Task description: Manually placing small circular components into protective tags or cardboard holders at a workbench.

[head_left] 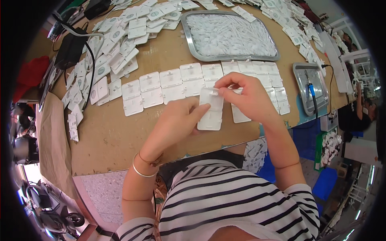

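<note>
A white rectangular plastic plate [210, 114], made up of two panels, is held up over the front part of the table. My left hand [173, 122] grips its left edge, with the thumb lying on its face. At the upper right corner of the plate, my right hand [245, 94] is closed, thumb and index finger together; a small whitish piece seems to be at the fingertips, too small to name. Behind both hands runs a row of similar white plates [172, 83] laid side by side, partly covered by my right hand.
A metal tray [188, 38] full of small white parts stands at the back. Piles of white plates [116, 46] lie back left and far right. On the right, a smaller tray [307, 100] holds a blue-handled, corded tool [311, 89]. A black power adapter [71, 52] and cables are at left.
</note>
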`<state>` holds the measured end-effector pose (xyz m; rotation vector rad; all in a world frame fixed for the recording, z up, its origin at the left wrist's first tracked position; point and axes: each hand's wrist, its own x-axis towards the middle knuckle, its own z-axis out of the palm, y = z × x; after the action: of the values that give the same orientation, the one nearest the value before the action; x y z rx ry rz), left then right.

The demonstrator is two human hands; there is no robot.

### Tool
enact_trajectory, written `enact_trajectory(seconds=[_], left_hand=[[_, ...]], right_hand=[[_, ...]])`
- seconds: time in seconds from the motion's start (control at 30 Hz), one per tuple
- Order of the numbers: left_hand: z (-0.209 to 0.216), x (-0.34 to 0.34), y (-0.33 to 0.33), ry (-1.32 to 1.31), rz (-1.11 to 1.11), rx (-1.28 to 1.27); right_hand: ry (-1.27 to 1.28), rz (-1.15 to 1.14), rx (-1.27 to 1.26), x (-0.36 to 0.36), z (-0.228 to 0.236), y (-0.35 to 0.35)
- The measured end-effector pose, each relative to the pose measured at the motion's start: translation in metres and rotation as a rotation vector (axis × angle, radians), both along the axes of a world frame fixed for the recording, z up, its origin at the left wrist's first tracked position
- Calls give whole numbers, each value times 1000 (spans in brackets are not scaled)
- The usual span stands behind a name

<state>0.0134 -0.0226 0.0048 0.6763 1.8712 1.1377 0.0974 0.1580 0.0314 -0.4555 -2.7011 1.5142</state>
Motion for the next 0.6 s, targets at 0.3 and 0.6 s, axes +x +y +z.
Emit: enact_trajectory(seconds=[0.3, 0.6], left_hand=[[-18, 23, 28, 655, -226, -221], [14, -56, 9, 965, 223, -267]], right_hand=[[203, -250, 100, 1, 1, 28], [199, -83, 574, -98, -45, 75]])
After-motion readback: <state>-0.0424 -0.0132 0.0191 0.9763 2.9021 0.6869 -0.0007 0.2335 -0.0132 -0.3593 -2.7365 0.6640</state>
